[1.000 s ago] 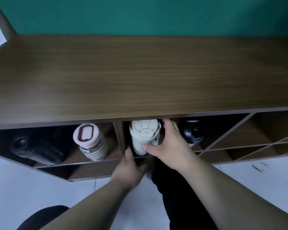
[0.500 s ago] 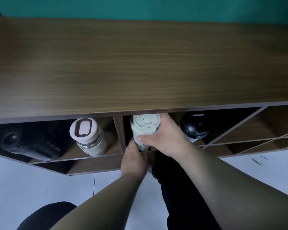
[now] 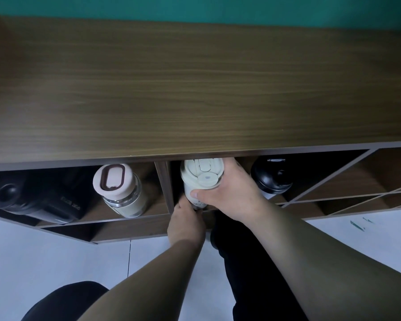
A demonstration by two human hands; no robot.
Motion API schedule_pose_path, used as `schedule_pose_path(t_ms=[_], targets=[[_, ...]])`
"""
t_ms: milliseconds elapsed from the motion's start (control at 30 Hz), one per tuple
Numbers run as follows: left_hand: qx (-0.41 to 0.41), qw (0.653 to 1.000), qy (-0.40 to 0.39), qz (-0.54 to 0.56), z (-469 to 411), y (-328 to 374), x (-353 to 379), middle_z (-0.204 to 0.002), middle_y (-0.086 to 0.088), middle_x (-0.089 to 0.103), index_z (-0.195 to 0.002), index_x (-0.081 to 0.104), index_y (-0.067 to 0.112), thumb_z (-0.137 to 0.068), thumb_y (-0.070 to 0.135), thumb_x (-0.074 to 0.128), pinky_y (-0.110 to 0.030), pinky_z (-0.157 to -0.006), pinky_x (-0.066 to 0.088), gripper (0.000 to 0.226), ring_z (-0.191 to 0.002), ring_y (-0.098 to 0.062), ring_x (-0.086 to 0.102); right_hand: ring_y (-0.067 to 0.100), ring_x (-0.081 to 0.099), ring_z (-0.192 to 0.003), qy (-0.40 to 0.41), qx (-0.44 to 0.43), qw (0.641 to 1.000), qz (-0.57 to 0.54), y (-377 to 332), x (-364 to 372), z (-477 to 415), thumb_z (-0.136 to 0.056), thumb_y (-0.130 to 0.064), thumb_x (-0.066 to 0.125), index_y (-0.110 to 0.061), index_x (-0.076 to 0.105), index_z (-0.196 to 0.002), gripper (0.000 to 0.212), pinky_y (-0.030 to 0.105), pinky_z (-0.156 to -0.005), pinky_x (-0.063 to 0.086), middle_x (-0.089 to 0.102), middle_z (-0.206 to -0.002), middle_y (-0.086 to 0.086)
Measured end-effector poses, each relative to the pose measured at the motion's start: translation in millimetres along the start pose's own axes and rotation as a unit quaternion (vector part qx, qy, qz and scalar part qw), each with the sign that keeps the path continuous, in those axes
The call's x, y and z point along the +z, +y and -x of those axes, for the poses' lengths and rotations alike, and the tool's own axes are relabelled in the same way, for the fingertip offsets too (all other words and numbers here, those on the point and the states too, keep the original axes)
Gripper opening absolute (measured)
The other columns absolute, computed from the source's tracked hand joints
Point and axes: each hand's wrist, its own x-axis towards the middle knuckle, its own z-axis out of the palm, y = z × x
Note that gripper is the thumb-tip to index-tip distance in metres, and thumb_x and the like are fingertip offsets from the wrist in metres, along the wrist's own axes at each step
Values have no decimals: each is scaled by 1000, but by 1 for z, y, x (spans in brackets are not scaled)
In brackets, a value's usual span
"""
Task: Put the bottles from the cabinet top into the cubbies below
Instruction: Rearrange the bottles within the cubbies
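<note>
Cream bottle (image 3: 200, 179) in middle cubby (image 3: 164, 184), right hand (image 3: 229, 193) grip wrapped around its top, left hand (image 3: 185, 221) cupping the base; advise seating it fully flat on the shelf before either grip loosens.

The cabinet top (image 3: 195, 84) lies bare edge to edge. Below, the left cubby holds a black bottle (image 3: 37, 200) and a pink-lidded bottle (image 3: 119, 191); the cubbies at the right corner (image 3: 357, 181) stand open.
</note>
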Motion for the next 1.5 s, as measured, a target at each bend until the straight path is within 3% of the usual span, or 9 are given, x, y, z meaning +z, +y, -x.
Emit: schedule_pose_path(t_ms=[500,633,767,867,933,1067,1167,1300,1500], targets=[[6,998,-37,47,21,-6,-25,-133,-2,66,-141,48,21,-89,40,65,-31,-87,47,57,-122,-28,63,5,48,-124,3,-9,1000,3,-6,-12,20,-51,-44,90,-35,43,-127,90,26,-100,42,48,-128,-17],[15,993,-120,15,41,-30,-56,-121,1,77,-127,67,24,-86,36,61,-23,-79,49,44,-101,-16,68,2,49,-117,51,-75,995,48,-20,-21,54,-65,-47,78,-38,45,-122,66,28,-92,44,44,-121,-24],[4,996,-92,9,49,-63,-108,-122,10,71,-132,63,24,-86,31,67,-22,-88,49,47,-107,-10,67,2,55,-97,22,-148,985,81,-46,-8,83,-74,-55,54,-36,56,-107,38,21,-78,46,54,-99,-25],[11,998,-56,-11,46,-94,-139,-128,7,67,-139,56,25,-86,29,67,-21,-85,47,54,-96,-9,66,3,57,-86,-58,-133,984,101,-62,23,85,-76,-54,52,-43,56,-116,42,24,-76,47,56,-100,-29],[0,1000,-27,-2,40,-109,-149,-132,4,64,-137,54,26,-82,33,69,-28,-85,52,57,-92,-9,69,-1,55,-89,-128,-133,974,129,-72,44,83,-81,-51,55,-43,49,-131,51,27,-87,47,54,-119,-28],[16,1000,16,17,17,-124,-153,-120,4,65,-118,54,33,-76,39,74,-35,-80,58,47,-91,-8,69,13,38,-141,-185,-83,970,133,-83,76,68,-84,-44,63,-33,14,-156,88,33,-112,34,26,-161,-11],[49,998,35,31,-8,-132,-151,-136,11,59,-139,48,40,-73,52,76,-38,-92,58,73,-115,-10,65,18,22,-150,-157,-51,978,128,-86,98,52,-81,-42,69,-26,0,-158,105,30,-114,26,11,-167,-3],[66,997,21,31,-30,-134,-149,-142,17,58,-146,42,46,-69,55,78,-39,-99,55,85,-125,-4,60,15,27,-146,-112,-41,990,81,-89,120,31,-77,-35,79,-27,6,-157,109,20,-103,25,21,-162,-5],[76,995,1,68,-39,-122,-152,-129,17,68,-136,50,42,-67,51,72,-38,-97,54,73,-118,-7,64,11,50,-125,-67,0,998,4,-88,141,8,-60,-28,85,-37,36,-138,92,29,-102,41,50,-136,-10]])
